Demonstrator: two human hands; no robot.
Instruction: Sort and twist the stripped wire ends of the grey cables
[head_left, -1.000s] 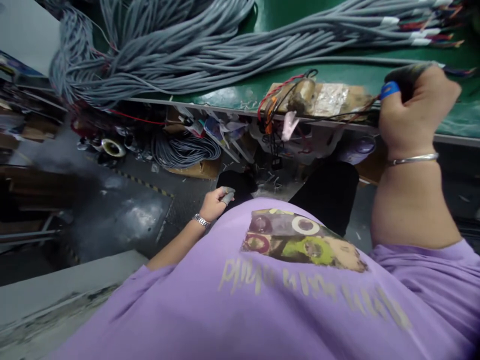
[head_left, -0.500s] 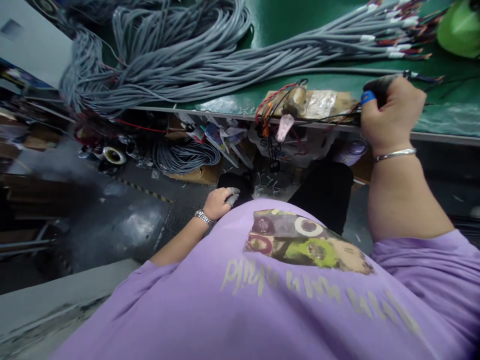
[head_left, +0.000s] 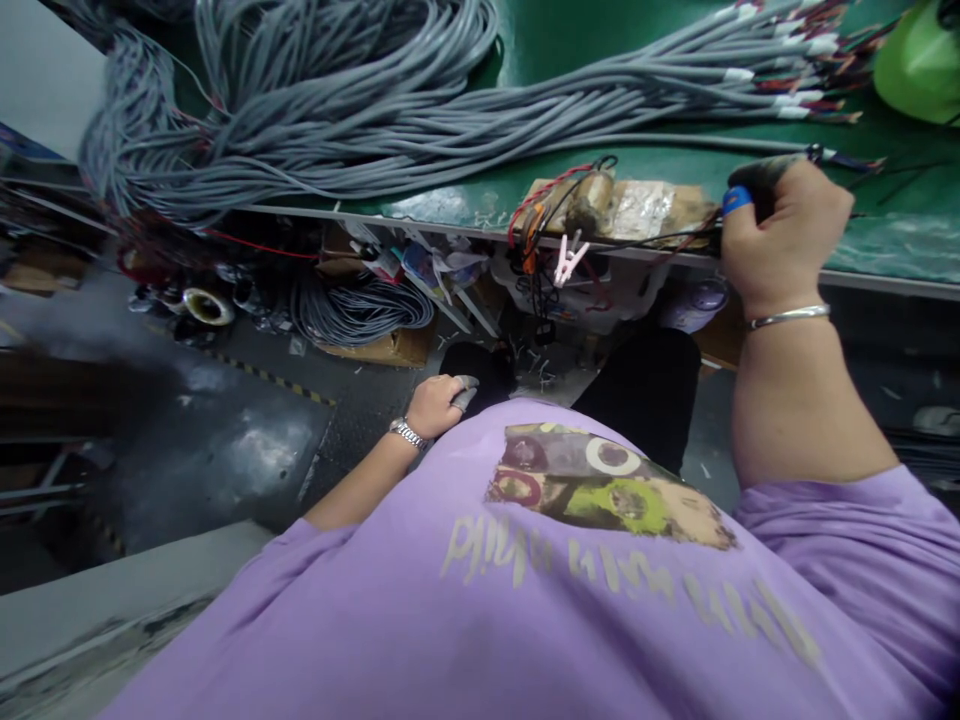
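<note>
Closest to us is our purple shirt (head_left: 525, 600). Just past its hem our left hand (head_left: 435, 405) sits low by the lap, wristwatch (head_left: 407, 435) on, with a grey cover (head_left: 463, 395) on one fingertip. Its grip is curled shut and nothing shows inside it. The arm is bent and tucked against our side, nowhere near the work. Below the surface (head_left: 615, 40), a coil of grey cable (head_left: 360, 310) lies on the floor (head_left: 247, 450) among clutter. At the surface's near edge, toward the right, our right hand (head_left: 780, 245) has its forearm raised and the wrist with the bracelet (head_left: 787, 317) just in front of that edge. Its grip is closed tight round a dark tool (head_left: 761, 175), a blue finger cover (head_left: 736, 199) beside it. The tool's tip points away from us over the surface. Just left of it on the same edge sits a taped block (head_left: 645, 205) with red and black wires, and a pink clothespin (head_left: 568, 260) hangs below it. Further back, a big bundle of grey cables (head_left: 450, 110) runs from the far left corner to the far right. Their ends there look stripped and white-tagged, so we'd guess plenty are prepped, but we honestly can't tell how many aren't. A green object (head_left: 919, 60) pokes in at the far right corner.
</note>
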